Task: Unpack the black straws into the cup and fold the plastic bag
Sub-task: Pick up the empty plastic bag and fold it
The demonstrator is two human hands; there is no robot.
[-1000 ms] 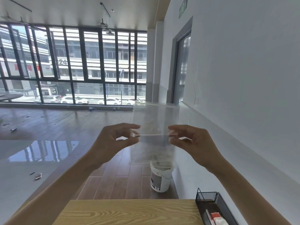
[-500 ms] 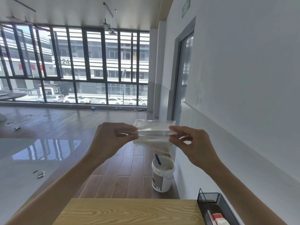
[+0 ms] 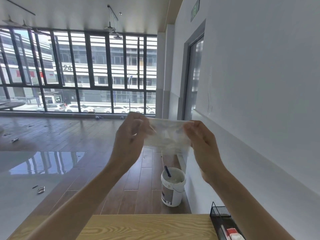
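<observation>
In the head view, both hands are raised in front of the camera, well above the wooden tabletop [image 3: 143, 227] at the near edge. Between them hangs the clear plastic bag [image 3: 167, 135], doubled over into a short, wide band with its top edge stretched nearly level. The left hand [image 3: 129, 141] pinches the bag's left end, fingers [image 3: 138, 121] curled over the top corner. The right hand [image 3: 201, 142] pinches the right end, its fingers closed on the film near the upper corner. The bag looks empty; the floor shows hazily through it.

On the wooden floor [image 3: 86, 135] beyond the tabletop, near the right wall, stands a white bucket [image 3: 172, 187] with a blue-handled tool leaning inside. At the near right corner of the tabletop sits a black mesh tray [image 3: 220, 215] holding a red-and-white item, too cropped to identify. Far off, tall windows [image 3: 78, 71] face a street with parked cars. No cup or straws appear in this view.
</observation>
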